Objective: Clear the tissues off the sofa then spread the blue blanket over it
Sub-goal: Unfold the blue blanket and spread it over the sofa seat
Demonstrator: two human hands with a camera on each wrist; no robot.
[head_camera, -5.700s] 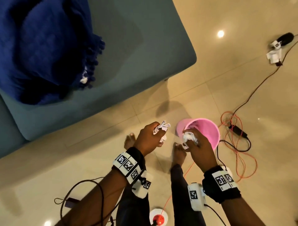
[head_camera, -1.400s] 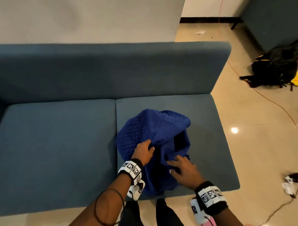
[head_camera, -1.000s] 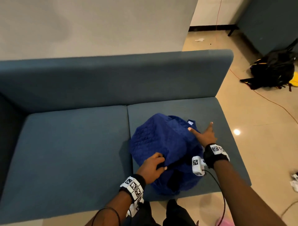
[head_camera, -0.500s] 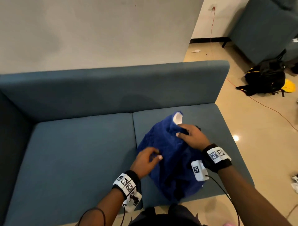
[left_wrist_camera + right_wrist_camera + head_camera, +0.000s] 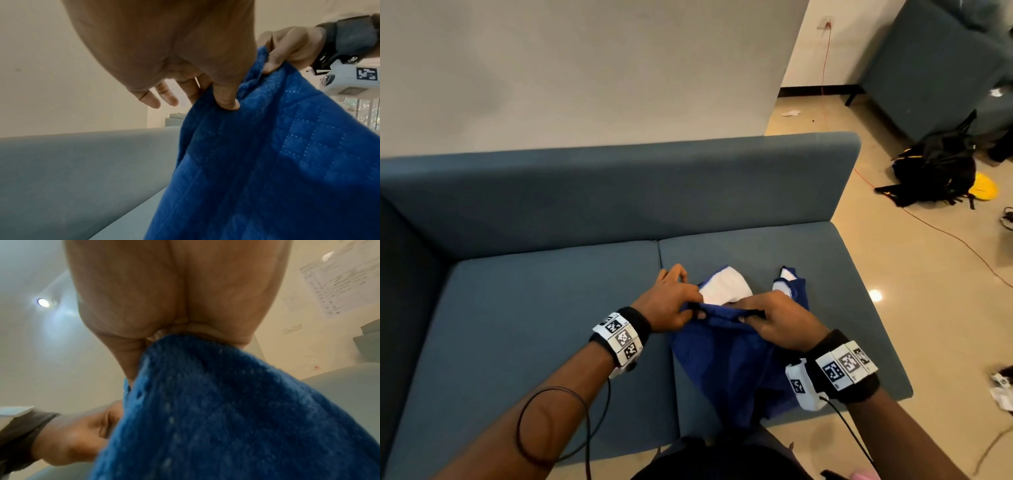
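Note:
The blue quilted blanket (image 5: 732, 363) hangs in a bunch over the right seat cushion of the grey-blue sofa (image 5: 544, 308), its white underside (image 5: 726, 291) showing at the top. My left hand (image 5: 671, 305) pinches the blanket's upper edge between thumb and forefinger, the other fingers spread. My right hand (image 5: 774, 322) grips the same edge a short way to the right. In the left wrist view the left thumb (image 5: 226, 99) presses into the blanket (image 5: 277, 162). In the right wrist view the blanket (image 5: 226, 410) drapes from the right hand's closed fingers. No tissues show on the sofa.
The left seat cushion (image 5: 534, 342) lies bare. On the floor to the right are a black backpack (image 5: 938, 171), an orange cable (image 5: 945, 233) and white scraps (image 5: 1003, 394). A second grey sofa (image 5: 935, 58) stands at the far right. A pink bin's rim (image 5: 863, 475) peeks in at the bottom.
Both hands have taken the blanket's upper edge and lifted it off the cushion, turning up its white underside. Earlier the hands dropped tissues into the pink bin.

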